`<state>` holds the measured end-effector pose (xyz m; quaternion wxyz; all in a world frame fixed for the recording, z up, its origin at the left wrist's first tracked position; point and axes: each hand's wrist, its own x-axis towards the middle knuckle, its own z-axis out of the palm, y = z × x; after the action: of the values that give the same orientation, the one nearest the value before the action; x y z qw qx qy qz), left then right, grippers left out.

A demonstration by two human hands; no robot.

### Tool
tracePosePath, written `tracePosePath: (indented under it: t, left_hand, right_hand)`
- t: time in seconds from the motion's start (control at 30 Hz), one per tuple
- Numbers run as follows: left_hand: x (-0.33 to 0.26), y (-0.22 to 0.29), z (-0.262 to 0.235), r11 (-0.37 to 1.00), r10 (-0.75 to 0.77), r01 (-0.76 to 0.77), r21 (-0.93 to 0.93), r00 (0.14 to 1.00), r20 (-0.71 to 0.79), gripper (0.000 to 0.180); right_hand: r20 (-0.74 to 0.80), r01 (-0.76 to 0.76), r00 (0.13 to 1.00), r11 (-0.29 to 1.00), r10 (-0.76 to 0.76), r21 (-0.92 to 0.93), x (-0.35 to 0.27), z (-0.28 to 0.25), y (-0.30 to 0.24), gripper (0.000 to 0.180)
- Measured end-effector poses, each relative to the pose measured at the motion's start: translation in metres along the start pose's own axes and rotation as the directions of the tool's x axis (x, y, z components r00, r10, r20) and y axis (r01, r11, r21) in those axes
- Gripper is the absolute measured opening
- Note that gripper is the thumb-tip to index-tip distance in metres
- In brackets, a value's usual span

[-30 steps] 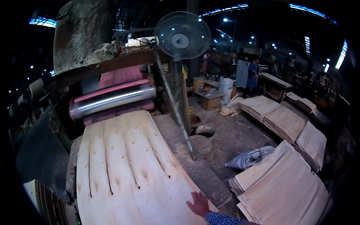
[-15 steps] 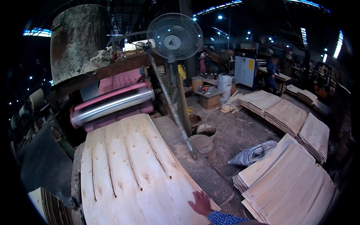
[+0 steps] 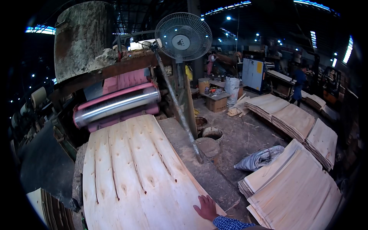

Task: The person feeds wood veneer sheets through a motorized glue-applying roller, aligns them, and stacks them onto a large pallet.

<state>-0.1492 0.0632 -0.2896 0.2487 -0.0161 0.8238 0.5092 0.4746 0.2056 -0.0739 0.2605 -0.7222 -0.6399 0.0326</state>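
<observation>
Since a second ago the veneer sheet [image 3: 134, 172] has come further out from the steel roller [image 3: 117, 105], and my right grip [image 3: 207, 207] has stayed flat on its near right edge, fingers spread, clasping nothing. The sheet lies pale and wavy, with long dark splits and knots, over the stack before me. A grey sack [image 3: 258, 158] slumps on the floor beside the veneer stacks [image 3: 295, 191]; a white sack [image 3: 232, 88] stands farther back.

Looking down from head height, close over the veneer sheet [image 3: 142, 180], facing the roller [image 3: 117, 105] just beyond it.
</observation>
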Motion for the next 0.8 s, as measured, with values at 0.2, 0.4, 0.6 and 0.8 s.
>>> tracePosePath:
  t: [0.2, 0.4, 0.6, 0.8]
  left_hand:
    - [0.0, -0.001, -0.002, 1.0, -0.012, 0.012, 0.02, 1.0, 0.006, 0.089]
    - [0.003, -0.006, -0.005, 0.999, -0.025, 0.025, 0.042, 1.0, 0.005, 0.088]
    - [0.009, -0.012, -0.011, 0.997, -0.041, 0.04, 0.06, 0.999, 0.008, 0.087]
    - [0.0, -0.008, -0.006, 0.999, -0.038, 0.038, 0.031, 0.999, 0.015, 0.087]
  right_hand:
    - [-0.024, 0.0, 1.0, 1.0, 0.0, -0.001, -0.001, 0.005, 0.003, 0.063]
    - [-0.004, -0.01, 1.0, 1.0, 0.01, 0.0, 0.0, 0.004, 0.001, 0.063]
    - [0.015, -0.013, 1.0, 1.0, 0.013, 0.003, 0.001, 0.0, -0.001, 0.063]
    - [0.01, -0.005, 1.0, 1.0, 0.005, 0.004, 0.0, 0.0, 0.001, 0.063]
